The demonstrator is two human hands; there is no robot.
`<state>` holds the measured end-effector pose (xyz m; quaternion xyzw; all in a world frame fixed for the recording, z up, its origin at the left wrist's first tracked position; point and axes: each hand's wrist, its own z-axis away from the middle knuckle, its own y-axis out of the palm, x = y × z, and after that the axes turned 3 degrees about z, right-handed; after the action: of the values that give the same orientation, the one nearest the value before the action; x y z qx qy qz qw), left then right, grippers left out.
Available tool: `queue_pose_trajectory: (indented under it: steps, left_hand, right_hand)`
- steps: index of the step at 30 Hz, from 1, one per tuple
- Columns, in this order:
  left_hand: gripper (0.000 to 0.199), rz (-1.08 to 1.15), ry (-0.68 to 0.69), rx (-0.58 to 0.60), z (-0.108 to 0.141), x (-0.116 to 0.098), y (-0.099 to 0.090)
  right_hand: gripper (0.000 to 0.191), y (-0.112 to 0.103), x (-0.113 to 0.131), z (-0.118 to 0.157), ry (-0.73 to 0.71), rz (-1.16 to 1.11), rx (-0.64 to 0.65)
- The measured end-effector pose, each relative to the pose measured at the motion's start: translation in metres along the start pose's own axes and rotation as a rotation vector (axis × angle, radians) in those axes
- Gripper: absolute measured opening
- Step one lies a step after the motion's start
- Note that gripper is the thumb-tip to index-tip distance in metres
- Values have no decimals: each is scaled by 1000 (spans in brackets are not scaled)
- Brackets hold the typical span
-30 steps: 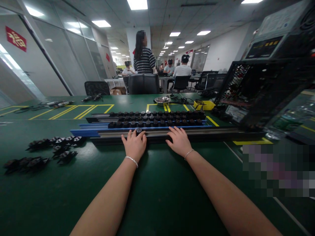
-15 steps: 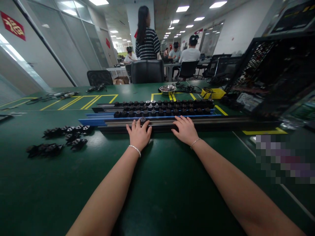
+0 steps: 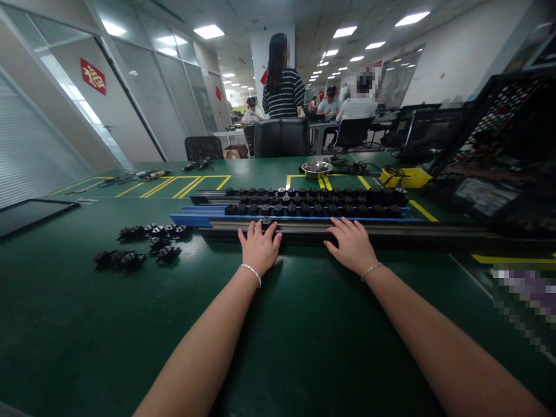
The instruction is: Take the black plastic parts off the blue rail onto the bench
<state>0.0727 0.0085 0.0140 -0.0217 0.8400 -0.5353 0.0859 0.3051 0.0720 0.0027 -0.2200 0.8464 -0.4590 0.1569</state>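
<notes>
My left hand (image 3: 260,250) lies over the near black rail (image 3: 304,227) with its fingers spread. Its fingertips are at a small black part with a metallic-looking top (image 3: 266,220), which sits on the rail. Farther right, my right hand (image 3: 351,246) rests on the same rail, fingers apart and nothing in them. Just behind runs a blue rail (image 3: 191,220). Rows of similar black parts (image 3: 319,209) stand along the rails beyond it. To the left of my left hand, several loose black parts (image 3: 119,259) lie in clusters on the green table (image 3: 278,347).
A metal bowl (image 3: 317,168), cables (image 3: 350,167) and a yellow bin (image 3: 406,178) stand behind the rails. A dark mesh rack (image 3: 499,121) is at right. A black flat panel (image 3: 35,215) lies at left. Across the table are a chair (image 3: 281,138) and a standing person (image 3: 284,92).
My view has turned slightly left and up, so the scene sits farther right and lower. Both hands stay on the rail, and the small part remains at my left fingertips.
</notes>
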Motion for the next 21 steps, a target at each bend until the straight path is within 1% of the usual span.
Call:
queue_pose_trajectory:
  steps: [4, 12, 21]
  left_hand:
    - [49, 2, -21, -25, -1, 8, 0]
    - [48, -6, -88, -10, -4, 24, -6]
    - [48, -35, -92, 7, -7, 52, -10]
  right_hand:
    - [30, 2, -1, 0, 1, -1, -2]
    - [30, 3, -1, 0, -1, 0, -13]
    - [28, 1, 0, 0, 13, 0, 1]
